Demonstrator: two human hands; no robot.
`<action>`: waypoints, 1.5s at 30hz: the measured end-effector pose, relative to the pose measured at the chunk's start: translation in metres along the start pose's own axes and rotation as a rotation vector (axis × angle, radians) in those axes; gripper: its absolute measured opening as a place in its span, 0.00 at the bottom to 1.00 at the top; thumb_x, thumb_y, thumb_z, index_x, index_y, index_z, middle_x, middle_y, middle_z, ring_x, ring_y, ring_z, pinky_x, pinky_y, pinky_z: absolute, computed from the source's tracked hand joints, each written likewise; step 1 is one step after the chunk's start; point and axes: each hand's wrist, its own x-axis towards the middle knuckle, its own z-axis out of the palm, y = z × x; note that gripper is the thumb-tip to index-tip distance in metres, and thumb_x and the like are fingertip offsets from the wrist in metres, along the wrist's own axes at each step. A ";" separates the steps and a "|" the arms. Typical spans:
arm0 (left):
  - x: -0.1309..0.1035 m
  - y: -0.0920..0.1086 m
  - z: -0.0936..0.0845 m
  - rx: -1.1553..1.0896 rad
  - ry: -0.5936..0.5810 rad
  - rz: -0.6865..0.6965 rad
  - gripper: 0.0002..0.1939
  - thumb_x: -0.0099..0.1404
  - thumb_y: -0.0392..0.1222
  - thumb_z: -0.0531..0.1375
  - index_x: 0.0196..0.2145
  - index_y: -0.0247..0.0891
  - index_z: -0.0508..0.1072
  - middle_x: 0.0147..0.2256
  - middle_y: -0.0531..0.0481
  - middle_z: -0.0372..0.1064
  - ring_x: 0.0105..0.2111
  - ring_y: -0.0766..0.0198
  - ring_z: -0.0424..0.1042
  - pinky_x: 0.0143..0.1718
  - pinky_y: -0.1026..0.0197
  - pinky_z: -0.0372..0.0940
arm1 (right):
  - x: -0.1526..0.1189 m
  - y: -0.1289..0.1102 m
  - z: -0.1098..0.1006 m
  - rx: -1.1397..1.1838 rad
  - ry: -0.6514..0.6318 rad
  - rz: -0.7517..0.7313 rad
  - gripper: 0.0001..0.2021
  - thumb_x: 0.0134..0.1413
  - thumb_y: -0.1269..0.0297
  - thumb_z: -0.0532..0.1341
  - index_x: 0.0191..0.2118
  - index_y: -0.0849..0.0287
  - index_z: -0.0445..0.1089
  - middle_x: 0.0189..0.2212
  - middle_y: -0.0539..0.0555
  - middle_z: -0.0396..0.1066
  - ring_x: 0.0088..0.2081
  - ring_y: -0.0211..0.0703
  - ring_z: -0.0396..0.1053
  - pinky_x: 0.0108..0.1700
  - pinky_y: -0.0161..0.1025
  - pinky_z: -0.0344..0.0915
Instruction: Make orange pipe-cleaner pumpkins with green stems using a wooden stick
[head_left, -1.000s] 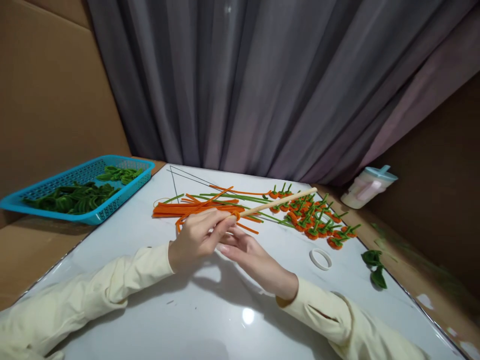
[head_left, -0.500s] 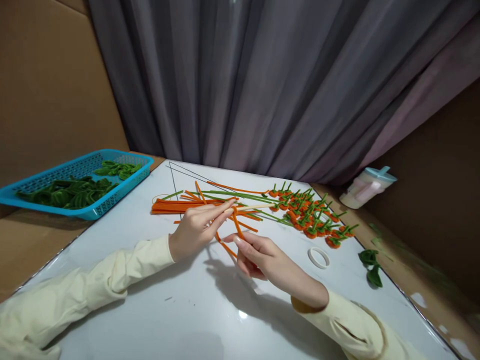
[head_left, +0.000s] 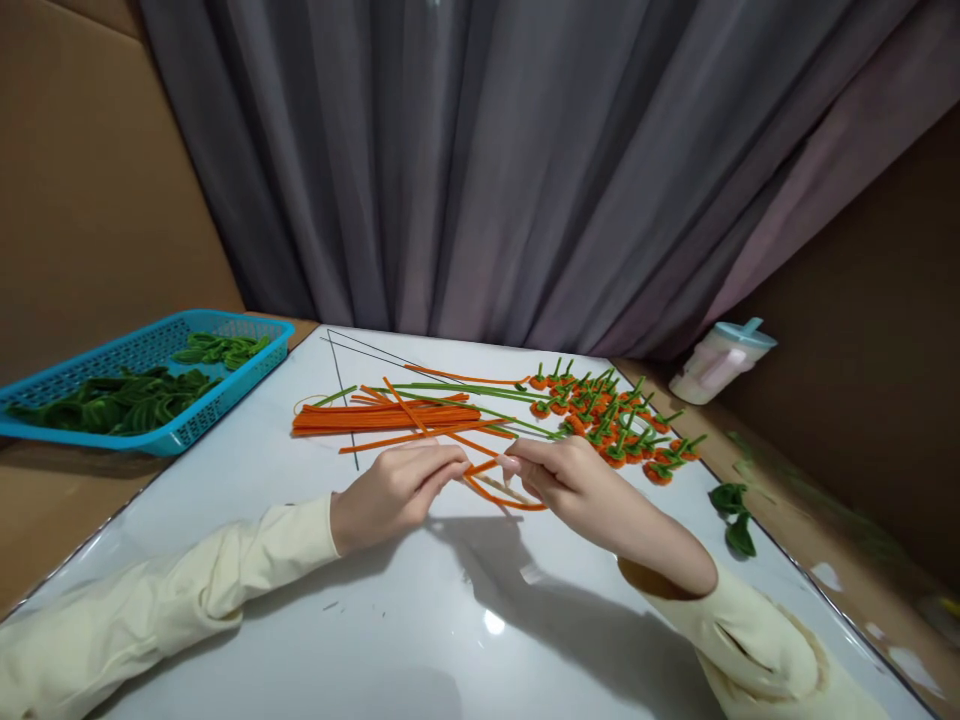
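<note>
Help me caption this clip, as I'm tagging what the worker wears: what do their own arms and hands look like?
Both arms are in loose, pale cream long sleeves, creased along the forearms. The left sleeve ends near the wrist; the right sleeve ends higher and shows a slit. The left hand and right hand are bare, with no gloves.

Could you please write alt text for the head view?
A left hand and right hand hold a thin orange strip over a white table; beyond lie straight orange strips and small green-stemmed orange pieces, a blue plastic basket at left.
</note>
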 end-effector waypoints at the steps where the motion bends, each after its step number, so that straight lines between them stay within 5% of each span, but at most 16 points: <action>1: 0.000 0.002 -0.001 -0.011 -0.011 0.002 0.08 0.67 0.34 0.52 0.37 0.34 0.70 0.30 0.47 0.73 0.27 0.66 0.70 0.29 0.65 0.66 | 0.000 0.001 -0.001 -0.018 0.001 -0.004 0.16 0.62 0.62 0.47 0.23 0.59 0.58 0.16 0.45 0.51 0.19 0.33 0.47 0.23 0.32 0.46; 13: 0.003 0.017 -0.008 -0.213 -0.213 -0.023 0.09 0.67 0.33 0.49 0.36 0.32 0.69 0.26 0.47 0.69 0.25 0.66 0.66 0.26 0.65 0.63 | 0.003 0.018 -0.003 -0.258 -0.040 -0.079 0.14 0.61 0.65 0.50 0.28 0.60 0.67 0.17 0.48 0.58 0.19 0.33 0.52 0.25 0.33 0.46; 19: 0.006 0.022 -0.014 -0.265 -0.221 -0.077 0.09 0.67 0.33 0.50 0.34 0.34 0.69 0.25 0.49 0.69 0.22 0.69 0.65 0.25 0.67 0.63 | 0.011 0.025 0.003 0.291 -0.256 0.023 0.19 0.61 0.56 0.50 0.23 0.61 0.63 0.16 0.47 0.60 0.19 0.32 0.57 0.25 0.31 0.54; 23: 0.004 0.022 -0.015 -0.250 -0.231 0.060 0.08 0.66 0.30 0.49 0.37 0.34 0.68 0.26 0.47 0.68 0.25 0.66 0.65 0.27 0.65 0.64 | 0.013 0.026 0.019 0.848 -0.517 0.235 0.18 0.58 0.52 0.53 0.27 0.62 0.66 0.20 0.51 0.68 0.21 0.35 0.66 0.27 0.32 0.61; 26: 0.001 0.016 -0.013 -0.234 -0.231 0.197 0.10 0.66 0.30 0.47 0.40 0.33 0.67 0.27 0.45 0.68 0.27 0.64 0.66 0.28 0.63 0.64 | 0.012 0.027 0.033 1.118 -0.650 0.311 0.16 0.55 0.53 0.57 0.27 0.62 0.65 0.16 0.48 0.67 0.14 0.33 0.62 0.22 0.32 0.59; 30: -0.005 0.008 -0.009 -0.225 -0.189 0.248 0.12 0.65 0.29 0.49 0.44 0.33 0.66 0.29 0.44 0.70 0.28 0.64 0.67 0.29 0.63 0.65 | 0.012 0.025 0.043 1.165 -0.547 0.344 0.16 0.52 0.54 0.59 0.24 0.62 0.63 0.12 0.45 0.61 0.11 0.28 0.50 0.14 0.28 0.44; 33: -0.006 0.006 -0.007 -0.246 -0.115 0.090 0.11 0.64 0.29 0.52 0.43 0.35 0.66 0.31 0.46 0.71 0.30 0.65 0.69 0.31 0.64 0.66 | 0.012 0.023 0.045 1.056 -0.359 0.338 0.17 0.52 0.52 0.58 0.24 0.62 0.63 0.12 0.42 0.54 0.13 0.27 0.44 0.16 0.29 0.39; 36: -0.001 0.008 -0.007 -0.337 -0.106 -0.225 0.08 0.63 0.36 0.56 0.41 0.36 0.67 0.35 0.46 0.72 0.33 0.65 0.71 0.33 0.64 0.67 | 0.013 0.023 0.044 0.808 -0.115 0.296 0.19 0.55 0.50 0.54 0.23 0.62 0.62 0.14 0.43 0.53 0.16 0.29 0.47 0.19 0.29 0.44; 41: 0.009 0.004 -0.006 -0.919 -0.383 -0.961 0.24 0.67 0.57 0.45 0.31 0.33 0.67 0.27 0.43 0.73 0.22 0.66 0.69 0.22 0.66 0.64 | 0.008 0.023 0.048 0.165 0.302 0.131 0.17 0.61 0.58 0.49 0.24 0.59 0.61 0.15 0.46 0.57 0.18 0.33 0.52 0.23 0.32 0.49; 45: 0.010 -0.002 -0.005 -1.226 -0.508 -1.245 0.26 0.65 0.57 0.47 0.26 0.31 0.69 0.22 0.42 0.73 0.17 0.70 0.65 0.16 0.70 0.59 | 0.001 0.021 0.058 -0.244 0.494 -0.080 0.13 0.61 0.69 0.47 0.27 0.59 0.62 0.18 0.49 0.62 0.19 0.36 0.56 0.24 0.34 0.50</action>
